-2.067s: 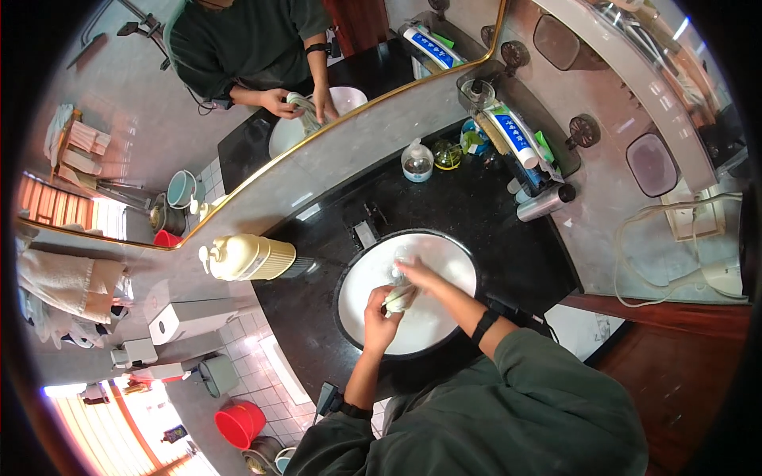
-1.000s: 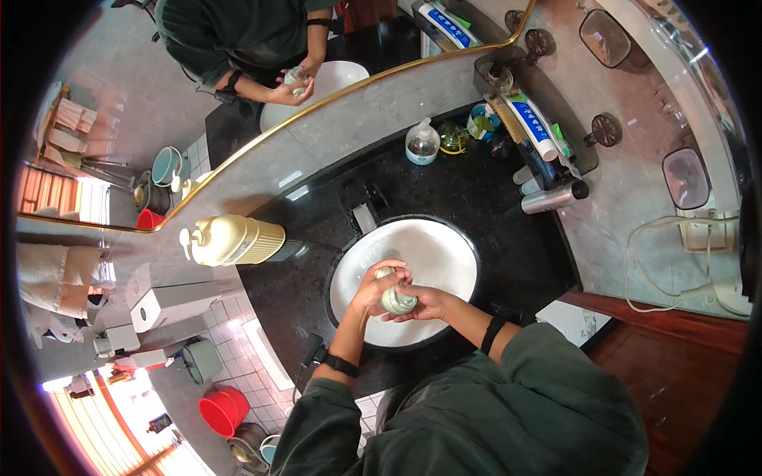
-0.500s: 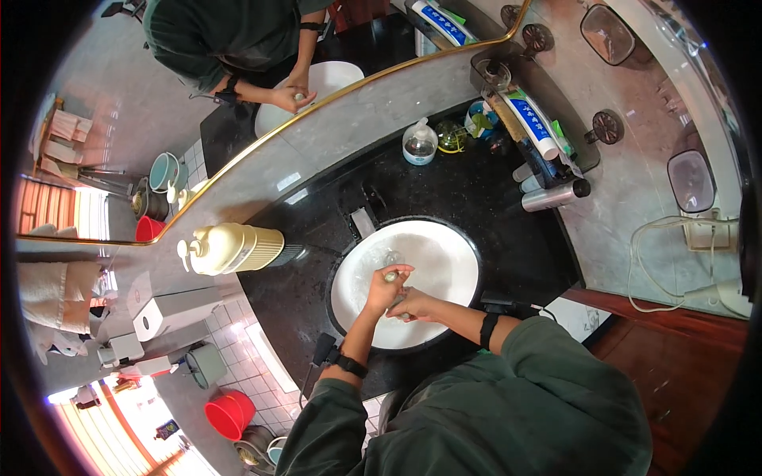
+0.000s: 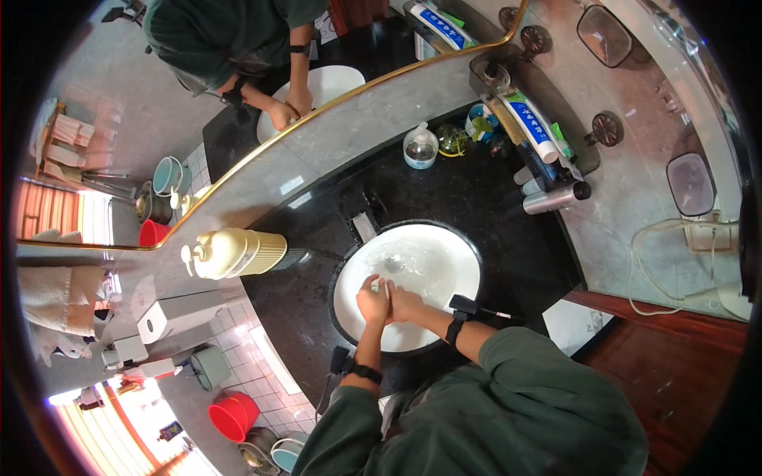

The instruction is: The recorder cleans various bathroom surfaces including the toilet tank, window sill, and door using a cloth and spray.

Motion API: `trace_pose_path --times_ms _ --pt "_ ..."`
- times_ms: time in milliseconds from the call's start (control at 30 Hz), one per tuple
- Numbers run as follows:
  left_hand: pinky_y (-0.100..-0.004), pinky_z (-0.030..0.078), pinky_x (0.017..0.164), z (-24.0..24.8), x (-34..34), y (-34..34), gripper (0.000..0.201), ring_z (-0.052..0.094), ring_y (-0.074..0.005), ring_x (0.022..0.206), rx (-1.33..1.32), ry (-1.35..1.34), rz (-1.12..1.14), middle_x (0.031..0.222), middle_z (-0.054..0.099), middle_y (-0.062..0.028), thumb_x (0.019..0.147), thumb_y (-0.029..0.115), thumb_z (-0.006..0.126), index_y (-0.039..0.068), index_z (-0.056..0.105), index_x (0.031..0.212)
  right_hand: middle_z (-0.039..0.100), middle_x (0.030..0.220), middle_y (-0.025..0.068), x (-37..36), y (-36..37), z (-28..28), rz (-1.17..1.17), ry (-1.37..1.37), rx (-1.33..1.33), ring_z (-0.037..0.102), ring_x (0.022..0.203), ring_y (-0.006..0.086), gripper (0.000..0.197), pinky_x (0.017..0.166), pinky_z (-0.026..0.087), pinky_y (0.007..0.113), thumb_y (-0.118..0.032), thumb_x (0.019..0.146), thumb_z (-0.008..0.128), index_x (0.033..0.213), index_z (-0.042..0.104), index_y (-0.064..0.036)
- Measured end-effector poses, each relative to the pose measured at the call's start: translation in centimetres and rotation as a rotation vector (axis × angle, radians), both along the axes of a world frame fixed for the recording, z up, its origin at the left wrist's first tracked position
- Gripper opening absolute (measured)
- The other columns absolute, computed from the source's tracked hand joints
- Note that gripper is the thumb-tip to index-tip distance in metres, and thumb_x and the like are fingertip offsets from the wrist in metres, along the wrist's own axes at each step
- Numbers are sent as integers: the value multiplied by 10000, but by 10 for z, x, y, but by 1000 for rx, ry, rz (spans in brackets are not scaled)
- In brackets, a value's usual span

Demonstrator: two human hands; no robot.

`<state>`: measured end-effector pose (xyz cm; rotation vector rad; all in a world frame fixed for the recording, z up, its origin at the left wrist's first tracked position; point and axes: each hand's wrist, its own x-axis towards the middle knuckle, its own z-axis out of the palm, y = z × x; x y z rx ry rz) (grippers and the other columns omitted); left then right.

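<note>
Over the white basin (image 4: 452,270), my left hand (image 4: 371,303) and my right hand (image 4: 405,303) are pressed together, fingers closed. A small pale, bunched-up thing (image 4: 379,283) pokes out at the top between them; my hands hide most of it, and its kind does not show. Beyond my fingers, the drain (image 4: 392,260) shows in the wet bowl. The faucet (image 4: 363,227) stands at the basin's far left rim. Each wrist carries a black band with a small device.
On the black counter (image 4: 508,246) stand a cream thermos jug (image 4: 238,252) at left, a clear pump bottle (image 4: 420,149) at the back and a silver tumbler (image 4: 556,198) lying at right. A shelf holds a toothpaste tube (image 4: 530,127). A gold-edged mirror is behind; a red bucket (image 4: 234,416) sits lower left.
My hands have drawn closer together and turned, so less of the pale thing shows. My left hand has moved slightly down and left; my right wrist has shifted left.
</note>
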<state>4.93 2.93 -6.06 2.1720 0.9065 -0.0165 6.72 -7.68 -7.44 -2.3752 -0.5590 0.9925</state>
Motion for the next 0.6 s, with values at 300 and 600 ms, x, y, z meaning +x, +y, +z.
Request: trace_pose_path --times_ms 300,600 --pt "-285 496 555 54 -28 41 271 635 -135 579 -172 -228 102 796 673 -92 897 171 693 7 670 1112 674 1120 163 50 -6 -33 238 95 -360 658 1045 314 845 812 524 435 -170 801 657 1514 221 -45" --pt "-251 450 555 63 -32 26 286 548 -106 564 -473 -338 196 668 580 -20 913 189 680 26 667 1148 686 1047 138 39 -5 -2 -38 -71 -155 689 930 290 603 801 533 431 -200 865 608 1417 402 -76"
